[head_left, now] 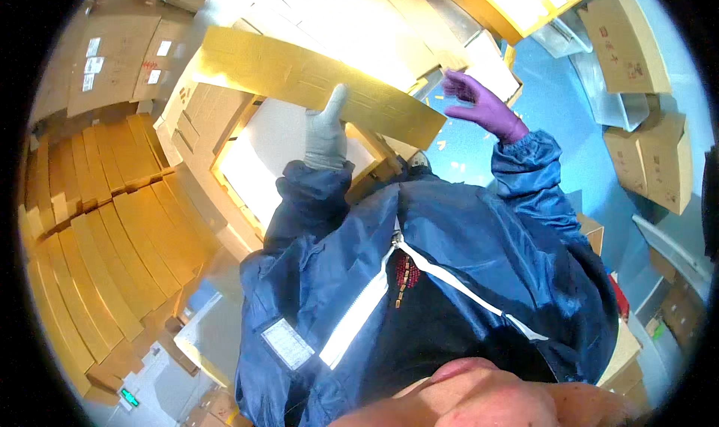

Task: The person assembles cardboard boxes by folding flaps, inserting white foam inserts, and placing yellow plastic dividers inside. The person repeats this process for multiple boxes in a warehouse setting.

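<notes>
A long, flat gold cardboard piece [273,66] slants across the upper middle, its right end lower than its left. My left hand [326,135], in a whitish glove, grips its lower edge, with the thumb lying over the face and the other fingers hidden behind. Just beyond the right end of the piece, my right hand [485,108] in a purple glove is raised with thumb and fingers apart, holding nothing. Beneath the gold piece sits a tray-like frame [228,161] with a white inside, partly covered by my left arm.
Stacked gold-brown cardboard pieces [112,240] fill the left side, below large cartons [112,56]. At upper right is a yellow frame-like box [513,22]. Clear plastic bins [610,101] and open cartons [629,45] line the right. Small scraps lie on the blue floor [550,90].
</notes>
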`<act>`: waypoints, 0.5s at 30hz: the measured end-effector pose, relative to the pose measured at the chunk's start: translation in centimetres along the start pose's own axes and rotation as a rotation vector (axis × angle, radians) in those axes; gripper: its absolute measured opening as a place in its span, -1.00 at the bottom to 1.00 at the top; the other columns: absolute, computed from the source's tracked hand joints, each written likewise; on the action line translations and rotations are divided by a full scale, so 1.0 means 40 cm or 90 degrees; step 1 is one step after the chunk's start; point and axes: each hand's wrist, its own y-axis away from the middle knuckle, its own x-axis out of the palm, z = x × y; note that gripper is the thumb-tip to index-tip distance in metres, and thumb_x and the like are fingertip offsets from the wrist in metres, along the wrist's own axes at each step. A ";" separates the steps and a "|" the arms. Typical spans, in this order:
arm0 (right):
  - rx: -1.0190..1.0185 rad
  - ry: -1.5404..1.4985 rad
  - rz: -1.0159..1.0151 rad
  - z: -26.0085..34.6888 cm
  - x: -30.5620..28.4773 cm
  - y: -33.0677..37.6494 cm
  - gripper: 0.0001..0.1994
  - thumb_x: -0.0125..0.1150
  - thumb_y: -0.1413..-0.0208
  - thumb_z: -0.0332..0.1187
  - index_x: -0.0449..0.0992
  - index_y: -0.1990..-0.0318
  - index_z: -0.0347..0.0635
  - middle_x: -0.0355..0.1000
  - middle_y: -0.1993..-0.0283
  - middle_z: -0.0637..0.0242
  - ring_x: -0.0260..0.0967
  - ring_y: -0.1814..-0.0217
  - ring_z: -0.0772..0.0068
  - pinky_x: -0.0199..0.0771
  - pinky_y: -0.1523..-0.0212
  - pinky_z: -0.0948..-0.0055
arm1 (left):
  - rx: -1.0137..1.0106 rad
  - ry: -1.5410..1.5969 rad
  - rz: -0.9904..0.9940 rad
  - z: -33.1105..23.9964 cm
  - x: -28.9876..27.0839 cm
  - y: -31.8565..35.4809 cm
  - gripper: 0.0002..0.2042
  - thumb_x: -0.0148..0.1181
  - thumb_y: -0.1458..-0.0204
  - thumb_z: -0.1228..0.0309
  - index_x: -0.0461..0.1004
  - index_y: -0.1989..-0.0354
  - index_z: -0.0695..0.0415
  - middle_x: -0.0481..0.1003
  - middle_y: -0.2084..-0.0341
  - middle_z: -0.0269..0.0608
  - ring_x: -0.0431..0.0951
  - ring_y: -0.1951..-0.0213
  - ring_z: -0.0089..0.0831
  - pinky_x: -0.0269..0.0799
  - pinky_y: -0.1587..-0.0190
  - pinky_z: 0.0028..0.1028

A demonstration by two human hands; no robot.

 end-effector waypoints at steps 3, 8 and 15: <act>-0.026 0.167 0.030 0.083 0.065 -0.009 -0.29 0.40 -0.10 -0.24 0.22 -0.37 -0.21 0.34 -0.27 0.13 0.27 -0.32 0.28 0.29 -0.31 0.33 | 0.070 -0.155 0.022 0.037 0.074 0.070 -0.69 0.21 -0.20 0.37 0.43 -0.04 0.28 0.52 0.11 -0.14 0.55 0.12 -0.37 0.47 0.07 -0.41; -0.113 0.109 -0.022 0.006 0.134 0.012 -0.55 0.35 -0.12 -0.29 0.46 -0.14 -0.24 0.54 -0.04 0.28 0.46 -0.08 0.41 0.41 -0.15 0.39 | 0.075 -0.251 0.073 0.048 0.110 0.142 -0.73 0.20 -0.20 0.44 0.47 -0.06 0.20 0.53 0.12 -0.07 0.56 0.11 -0.24 0.49 0.04 -0.32; 0.063 0.423 0.040 -0.083 0.082 0.085 -0.51 0.27 -0.15 -0.16 0.37 -0.21 -0.06 0.44 -0.03 0.23 0.42 -0.08 0.10 0.40 -0.13 0.20 | -0.046 -0.291 0.082 0.115 0.030 0.197 -0.66 0.22 -0.19 0.32 0.45 -0.04 0.29 0.53 0.12 -0.05 0.56 0.15 -0.29 0.50 0.09 -0.32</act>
